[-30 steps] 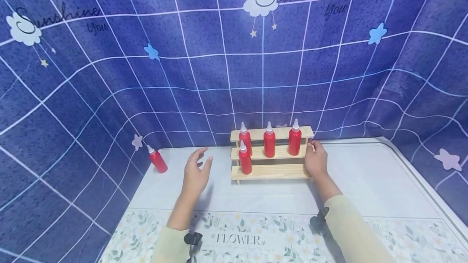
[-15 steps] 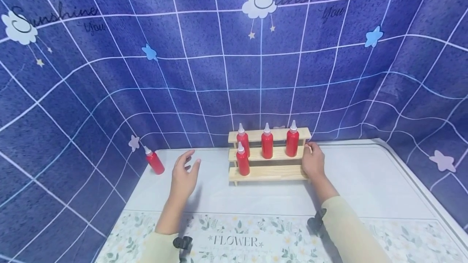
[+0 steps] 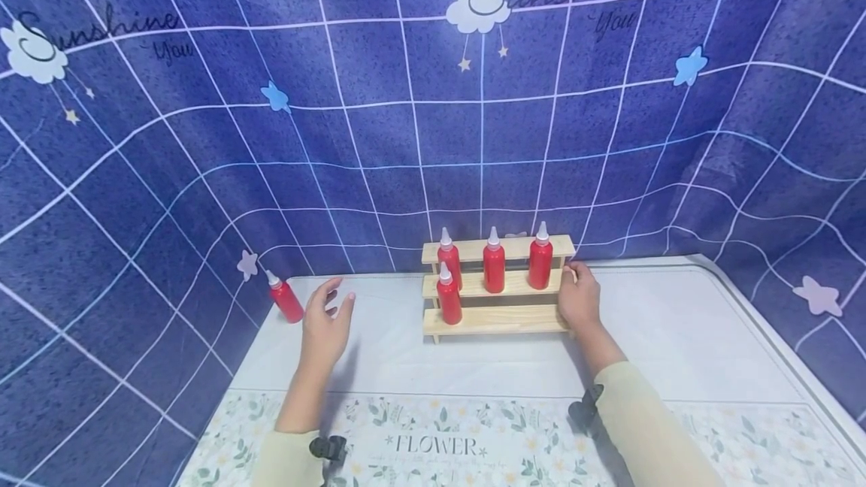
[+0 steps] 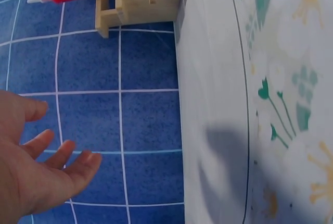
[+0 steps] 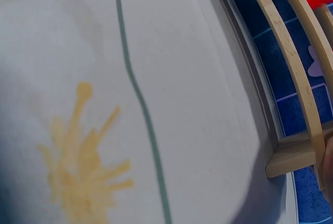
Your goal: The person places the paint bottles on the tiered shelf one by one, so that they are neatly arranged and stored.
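Observation:
My left hand [image 3: 325, 329] is in the air over the white table, fingers apart and loosely bent, holding nothing. Just left of it stands a red squeeze bottle [image 3: 287, 302] with a pointed clear cap. My right hand [image 3: 579, 297] grips the right end of a three-tier wooden rack [image 3: 514, 318]; its fingertips are partly hidden there. On the middle tier are three red bottles, the rightmost bottle [image 3: 540, 264] nearest that hand. One more red bottle [image 3: 449, 300] stands at the left of the bottom tier. In the left wrist view, the left hand [image 4: 47, 177] shows spread fingers.
A blue gridded cloth [image 3: 379, 134] with clouds and stars hangs behind and at both sides of the table. A floral mat [image 3: 528, 442] lettered FLOWER covers the table's front. White tabletop [image 3: 676, 337] extends to the right of the rack.
My left hand has moved left, away from the rack and closer to the lone bottle. The right hand stays at the rack's end, and the bottles keep their places.

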A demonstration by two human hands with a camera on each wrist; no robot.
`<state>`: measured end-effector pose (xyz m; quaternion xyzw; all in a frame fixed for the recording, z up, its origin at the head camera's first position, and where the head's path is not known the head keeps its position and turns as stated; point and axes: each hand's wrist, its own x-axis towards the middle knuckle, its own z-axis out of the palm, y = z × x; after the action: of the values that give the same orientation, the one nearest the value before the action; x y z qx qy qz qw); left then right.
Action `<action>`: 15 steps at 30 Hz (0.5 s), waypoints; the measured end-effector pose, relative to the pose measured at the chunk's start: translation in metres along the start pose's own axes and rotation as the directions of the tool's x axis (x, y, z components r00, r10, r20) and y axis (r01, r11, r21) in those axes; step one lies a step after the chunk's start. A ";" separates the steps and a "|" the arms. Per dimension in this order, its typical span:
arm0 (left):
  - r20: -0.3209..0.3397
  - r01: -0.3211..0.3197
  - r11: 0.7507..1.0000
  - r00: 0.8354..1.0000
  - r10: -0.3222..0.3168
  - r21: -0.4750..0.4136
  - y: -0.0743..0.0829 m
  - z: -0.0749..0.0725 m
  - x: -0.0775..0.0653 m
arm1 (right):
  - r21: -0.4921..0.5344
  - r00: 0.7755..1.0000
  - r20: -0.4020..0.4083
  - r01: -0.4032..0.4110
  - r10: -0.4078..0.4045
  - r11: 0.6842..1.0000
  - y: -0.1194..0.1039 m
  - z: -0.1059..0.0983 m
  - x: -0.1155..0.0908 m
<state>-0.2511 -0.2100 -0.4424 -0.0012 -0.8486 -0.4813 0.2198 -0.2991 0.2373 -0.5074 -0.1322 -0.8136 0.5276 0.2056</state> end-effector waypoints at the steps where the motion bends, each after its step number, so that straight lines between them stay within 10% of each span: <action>1: -0.005 -0.002 1.000 1.000 0.002 -0.001 -0.001 -0.001 0.000 | 0.000 1.000 0.000 0.000 0.000 1.000 0.000 0.000 0.000; 15: -0.059 0.050 0.999 0.997 -0.050 -0.004 -0.019 -0.014 0.007 | 0.007 1.000 0.000 -0.001 0.001 1.000 -0.001 -0.001 0.000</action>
<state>-0.2564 -0.2336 -0.4491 0.0341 -0.8409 -0.4874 0.2327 -0.2991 0.2380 -0.5064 -0.1321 -0.8117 0.5304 0.2057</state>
